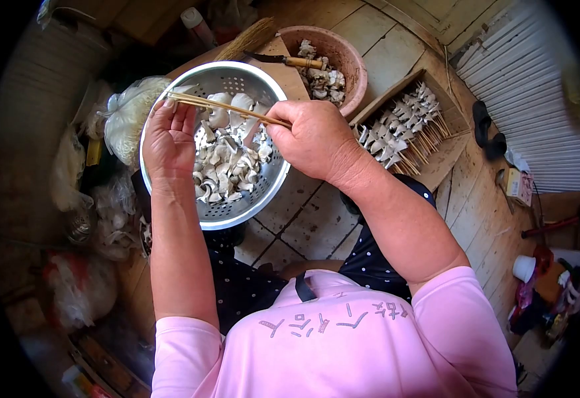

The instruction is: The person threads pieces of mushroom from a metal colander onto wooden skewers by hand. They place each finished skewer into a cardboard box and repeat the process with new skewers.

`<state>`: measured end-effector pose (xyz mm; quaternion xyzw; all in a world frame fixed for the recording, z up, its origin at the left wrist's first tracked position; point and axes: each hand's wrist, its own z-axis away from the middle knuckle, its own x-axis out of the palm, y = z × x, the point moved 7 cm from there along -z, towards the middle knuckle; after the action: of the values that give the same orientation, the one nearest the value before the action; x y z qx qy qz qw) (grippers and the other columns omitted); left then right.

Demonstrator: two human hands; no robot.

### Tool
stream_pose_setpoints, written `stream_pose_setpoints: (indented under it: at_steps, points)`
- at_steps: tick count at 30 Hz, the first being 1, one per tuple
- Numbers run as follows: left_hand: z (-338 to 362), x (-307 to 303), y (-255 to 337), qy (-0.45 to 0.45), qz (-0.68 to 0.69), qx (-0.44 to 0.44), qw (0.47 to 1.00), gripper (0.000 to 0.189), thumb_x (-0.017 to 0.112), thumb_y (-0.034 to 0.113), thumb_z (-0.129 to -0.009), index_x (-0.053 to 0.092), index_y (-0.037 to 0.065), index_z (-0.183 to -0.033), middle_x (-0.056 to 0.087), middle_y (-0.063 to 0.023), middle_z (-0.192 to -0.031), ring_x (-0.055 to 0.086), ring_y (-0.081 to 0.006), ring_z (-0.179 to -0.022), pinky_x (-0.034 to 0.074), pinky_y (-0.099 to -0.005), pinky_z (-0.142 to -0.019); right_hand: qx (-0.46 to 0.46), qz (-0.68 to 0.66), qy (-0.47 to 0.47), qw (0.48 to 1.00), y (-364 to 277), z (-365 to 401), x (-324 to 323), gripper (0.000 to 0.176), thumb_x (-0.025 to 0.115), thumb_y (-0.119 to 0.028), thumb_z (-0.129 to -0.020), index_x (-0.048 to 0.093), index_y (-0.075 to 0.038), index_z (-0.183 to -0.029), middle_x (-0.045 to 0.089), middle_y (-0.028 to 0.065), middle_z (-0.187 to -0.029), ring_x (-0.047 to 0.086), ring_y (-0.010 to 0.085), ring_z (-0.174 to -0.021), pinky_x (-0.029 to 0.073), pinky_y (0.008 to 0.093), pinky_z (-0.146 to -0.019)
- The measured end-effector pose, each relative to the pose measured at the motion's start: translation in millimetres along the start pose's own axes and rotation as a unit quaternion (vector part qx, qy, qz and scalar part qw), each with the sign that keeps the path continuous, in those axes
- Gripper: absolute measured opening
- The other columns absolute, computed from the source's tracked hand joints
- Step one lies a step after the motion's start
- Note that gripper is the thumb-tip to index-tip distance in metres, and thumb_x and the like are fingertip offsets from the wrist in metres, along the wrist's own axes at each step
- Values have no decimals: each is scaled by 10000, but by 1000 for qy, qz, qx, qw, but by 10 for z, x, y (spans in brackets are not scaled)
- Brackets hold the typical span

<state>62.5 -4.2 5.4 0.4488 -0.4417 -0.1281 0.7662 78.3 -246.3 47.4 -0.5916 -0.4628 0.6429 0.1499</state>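
Note:
Several thin wooden skewers (227, 107) lie across the top of a metal colander (278, 176) that holds torn grey-white mushroom pieces (227, 162). Closed round their right ends is my right hand (316, 138), at the colander's right rim. My left hand (169, 140) is over the colander's left side, palm up, its fingertips pinched at the skewers' left ends. A pale mushroom piece shows just under the skewers near my right hand. Whether any piece is on the skewer tips is too small to tell.
A wooden box (450, 162) of filled skewers stands at the right. Behind the colander are a pink basin (357, 60) with mushroom scraps, a knife (296, 62) and a straw brush (247, 40). Plastic bags (131, 116) lie at the left; black sandals (485, 129) are far right.

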Motion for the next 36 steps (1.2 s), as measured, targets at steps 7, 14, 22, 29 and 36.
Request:
stream_pose_setpoints:
  at_steps: [7, 14, 22, 29, 36]
  points:
    - [27, 7, 4, 0, -26, 42, 999, 208, 613, 20, -917, 554, 14, -1116, 645, -150, -1055, 654, -258, -1021, 551, -383, -942, 9, -6, 6, 1000, 6, 11, -1, 161, 610, -142, -848, 700, -25, -913, 678, 157, -750, 673, 290, -683, 531, 378, -652]
    - [73, 58, 45, 2, -35, 69, 997, 177, 614, 3, -910, 524, 4, -1062, 659, -156, -970, 690, -244, -909, 590, -356, -846, 48, -24, -20, 998, 27, 24, 35, 185, 597, -202, -853, 710, -74, -924, 685, 180, -817, 666, 353, -795, 532, 435, -753]
    - [81, 75, 53, -10, -56, 82, 995, 146, 632, 14, -906, 550, 21, -1026, 672, -146, -952, 692, -231, -890, 587, -345, -831, 8, -19, 18, 1000, -6, 27, 8, 155, 614, -139, -841, 700, -29, -908, 678, 162, -765, 674, 303, -706, 533, 377, -672]
    - [120, 101, 79, -3, -72, 85, 994, 144, 634, 16, -902, 552, 10, -1020, 675, -147, -935, 699, -227, -862, 595, -341, -804, 1, -1, 18, 1000, -18, 33, 21, 147, 615, -140, -844, 697, -32, -900, 679, 159, -764, 680, 303, -715, 534, 377, -671]
    - [101, 54, 30, -7, -36, 53, 998, 188, 599, 17, -916, 552, -29, -1092, 667, -153, -921, 693, -215, -843, 599, -346, -796, 15, -15, -3, 1000, -37, 33, 38, 156, 602, -158, -843, 695, -45, -897, 678, 174, -793, 668, 334, -758, 527, 414, -715]
